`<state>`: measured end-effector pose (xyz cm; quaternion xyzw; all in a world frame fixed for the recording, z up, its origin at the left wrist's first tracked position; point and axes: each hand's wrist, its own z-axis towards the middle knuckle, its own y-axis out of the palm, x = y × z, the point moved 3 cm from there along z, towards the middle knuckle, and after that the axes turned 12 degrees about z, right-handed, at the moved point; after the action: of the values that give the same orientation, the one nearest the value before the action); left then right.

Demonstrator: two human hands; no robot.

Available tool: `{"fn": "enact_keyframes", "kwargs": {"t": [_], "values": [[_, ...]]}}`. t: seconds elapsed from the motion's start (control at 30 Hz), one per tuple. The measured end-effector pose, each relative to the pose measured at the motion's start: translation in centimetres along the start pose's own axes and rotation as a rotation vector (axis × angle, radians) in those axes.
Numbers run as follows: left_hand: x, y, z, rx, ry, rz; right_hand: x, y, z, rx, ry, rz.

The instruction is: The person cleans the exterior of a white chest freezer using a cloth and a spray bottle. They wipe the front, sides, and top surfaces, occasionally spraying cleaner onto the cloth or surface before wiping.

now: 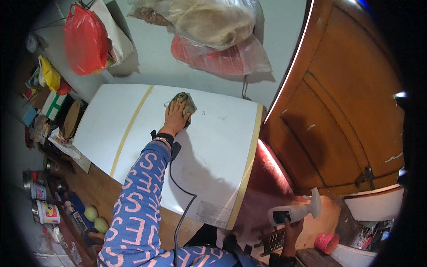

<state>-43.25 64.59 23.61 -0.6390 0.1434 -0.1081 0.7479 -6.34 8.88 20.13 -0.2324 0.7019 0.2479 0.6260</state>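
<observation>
My left hand (pixel 175 117) is spread flat on a crumpled olive-green cloth (pixel 188 103), pressing it against a large white panel (pixel 217 140) with yellowish strips. Faint grey marks (pixel 203 113) show on the panel just right of the cloth. A black strap with a cable circles my left wrist. Low on the right, my right hand (pixel 293 230) grips a white handheld appliance (pixel 293 213) with a dark panel on its body and a flared head; its exact kind is unclear. That hand is partly in shadow.
Plastic bags, one red (pixel 85 40) and others clear (pixel 213 23), hang on the wall. A brown wooden door (pixel 333 100) stands at right. A pink container (pixel 327 243) and a dark perforated object (pixel 274 241) are low right. Tubs (pixel 46 212) and green round produce (pixel 100 224) crowd the left.
</observation>
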Motion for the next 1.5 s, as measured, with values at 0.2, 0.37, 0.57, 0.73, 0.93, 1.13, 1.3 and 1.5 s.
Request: {"fn": "enact_keyframes", "kwargs": {"t": [0.2, 0.37, 0.57, 0.73, 0.93, 1.13, 1.3, 1.5], "values": [[8.0, -2.0, -5.1, 0.087, 0.29, -0.106, 0.9, -0.3, 0.8, -0.093, 0.047, 0.04], [11.8, -6.3, -16.0, 0.01, 0.469, -0.218, 0.2, 0.3, 2.1, -0.175, 0.003, 0.011], [12.7, -10.1, -30.2, -0.267, 0.497, -0.141, 0.1, 0.6, 2.9, -0.221, 0.0, 0.053], [11.4, -10.8, -33.8, -0.368, 0.386, -0.078, 0.5, 0.1, 3.2, -0.238, 0.046, 0.103], [6.0, -8.4, -23.9, -0.167, 0.278, -0.071, 0.6, -0.5, 3.0, -0.159, 0.032, 0.03], [-0.8, -4.2, -11.5, -0.112, 0.226, 0.042, 1.4, -1.4, 1.8, -0.102, 0.106, -0.054], [-6.4, -1.2, -2.2, -0.118, -0.003, 0.158, 2.0, -1.7, 0.2, -0.046, 0.025, -0.021], [-7.3, -0.9, -4.9, 0.006, 0.097, -0.015, 2.5, -2.3, -0.6, -0.037, 0.097, -0.017]]}}
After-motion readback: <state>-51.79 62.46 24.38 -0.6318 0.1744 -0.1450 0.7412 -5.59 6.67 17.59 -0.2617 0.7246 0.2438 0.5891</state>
